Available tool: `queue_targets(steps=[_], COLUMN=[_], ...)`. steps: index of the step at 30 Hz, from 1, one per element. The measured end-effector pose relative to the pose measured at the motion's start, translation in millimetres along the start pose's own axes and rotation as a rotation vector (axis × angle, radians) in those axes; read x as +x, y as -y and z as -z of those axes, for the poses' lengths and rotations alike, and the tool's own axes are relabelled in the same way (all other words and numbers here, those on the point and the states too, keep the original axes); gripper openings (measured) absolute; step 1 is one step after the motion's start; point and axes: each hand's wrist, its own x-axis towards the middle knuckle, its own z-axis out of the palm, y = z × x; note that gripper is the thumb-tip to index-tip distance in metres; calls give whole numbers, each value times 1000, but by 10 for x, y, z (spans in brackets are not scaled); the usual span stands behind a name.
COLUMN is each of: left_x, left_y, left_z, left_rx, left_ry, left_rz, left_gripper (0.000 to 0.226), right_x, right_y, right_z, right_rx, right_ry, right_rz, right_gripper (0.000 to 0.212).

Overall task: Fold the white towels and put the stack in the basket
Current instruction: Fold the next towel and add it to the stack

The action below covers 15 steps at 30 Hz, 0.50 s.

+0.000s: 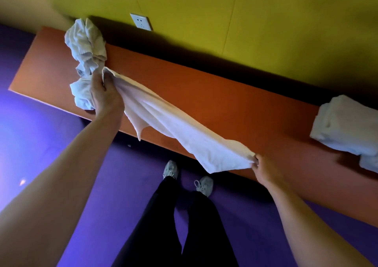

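Landmark: orange bench (204,95), long, set against the yellow wall (204,11).

Left hand (106,95) was over the bench's left part, fingers and thumb curled round one end of a white towel (173,127), gripping it bunched. Right hand (263,168) was at the bench's front edge, right of centre, pinching the towel's other end between thumb and fingertips. Both hands were clamped on the same towel, well apart from each other.

The towel was stretched between them, lifted off the bench and sagging, running diagonally from back-left to front-right over the bench top. One loose corner hung down past the front edge near the left hand.

Crumpled pile of white towels (86,48) sat on the bench's left end, running from the wall side to the front edge, touching the left hand. Folded stack of white towels (345,127) sat on the bench's right end, partly cut off by the frame edge; a lower piece stuck out at its front.

Wall socket (141,21) was on the wall just above the bench, right of the crumpled pile.

Purple floor (61,144) in front of the bench; the person's dark trousers (184,226) and pale shoes (170,169) stood just before the front edge.
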Motion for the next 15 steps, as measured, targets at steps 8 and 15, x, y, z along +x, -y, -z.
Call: queue_targets(steps=[8, 15], left_x=[-272, 244], left_y=[726, 829], left_z=[220, -104], left_rx=[97, -61], left_ry=[-51, -68], left_rz=[188, 332], left_gripper=[35, 21], right_x=[-570, -72], right_y=[-275, 191], right_z=[-423, 336], right_rx=[654, 665], right_ry=[-205, -736], right_rz=[-400, -369], right_gripper=[28, 36])
